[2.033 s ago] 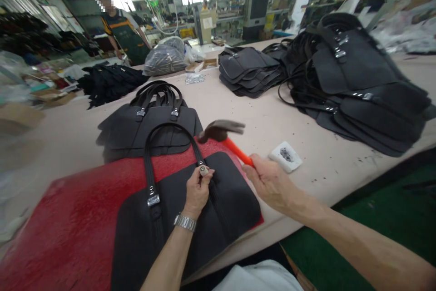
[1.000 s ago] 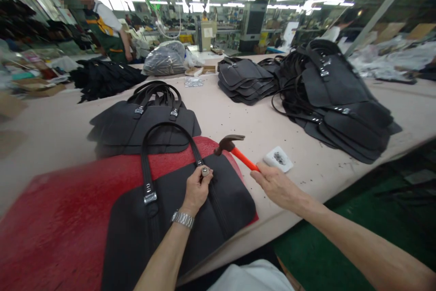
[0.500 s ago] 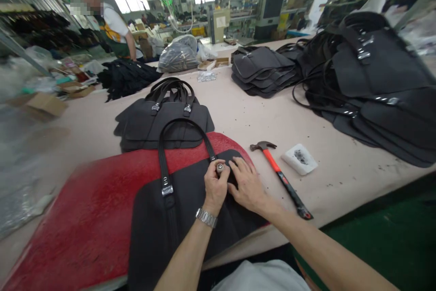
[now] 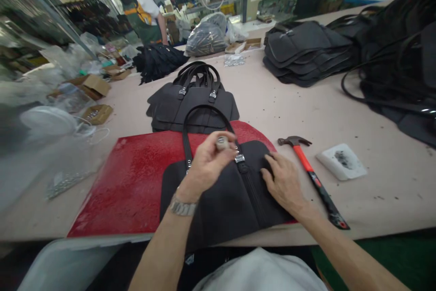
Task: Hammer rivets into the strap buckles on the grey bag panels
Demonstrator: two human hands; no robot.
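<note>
Leftward on the pale pinkish surface, a clear plastic bag of small metal pieces lies near one small open carton. Next comes one red mat, with a stack of black bag panels at its far edge; the layers cannot be counted, but two silver buckles show on the front one. On the mat lies a black handbag panel, its strap looped toward the stack. The left hand, a metal watch at its wrist, is raised over the panel's middle, fingers curled around one small cylindrical tool, blurred. Just right of it, one buckle sits at the strap's end. The right hand rests loosely open on the panel's right part, fingers bent and spread. Beside it lies one claw hammer, head pointing away from the person, the marks on its orange-and-black handle too small to read. Farther right stands one white block bearing black bits, with a heap of black bags behind
</note>
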